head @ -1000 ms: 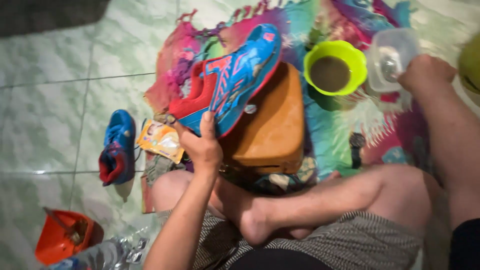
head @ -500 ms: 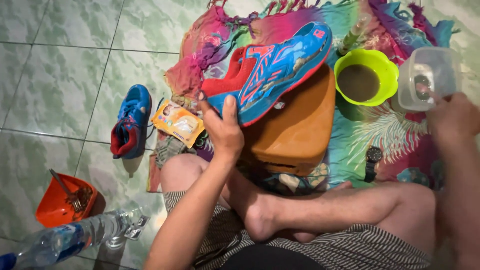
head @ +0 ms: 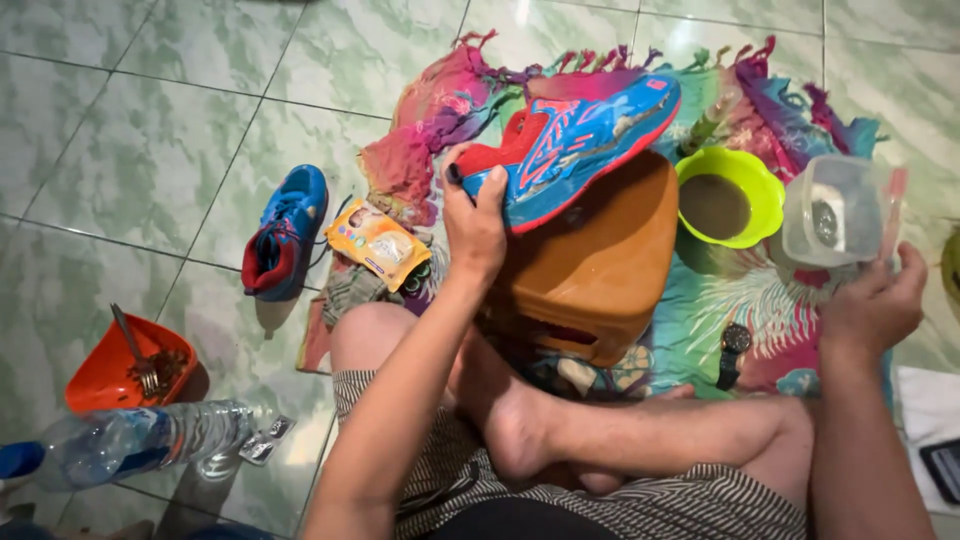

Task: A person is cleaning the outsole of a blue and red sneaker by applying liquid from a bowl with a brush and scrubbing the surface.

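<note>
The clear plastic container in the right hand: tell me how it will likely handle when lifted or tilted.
The clear plastic container is probably light, since the right hand holds it by one edge. Its thin see-through walls likely flex under a firm grip. It looks open-topped, so whatever lies inside could spill if tilted towards the green bowl.

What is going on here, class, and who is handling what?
A person sits cross-legged on a tiled floor. Their left hand grips the heel of a blue and red shoe resting on an orange stool. Their right hand holds a clear plastic container beside a green bowl of brown liquid. The matching shoe lies on the floor nearby.
</note>
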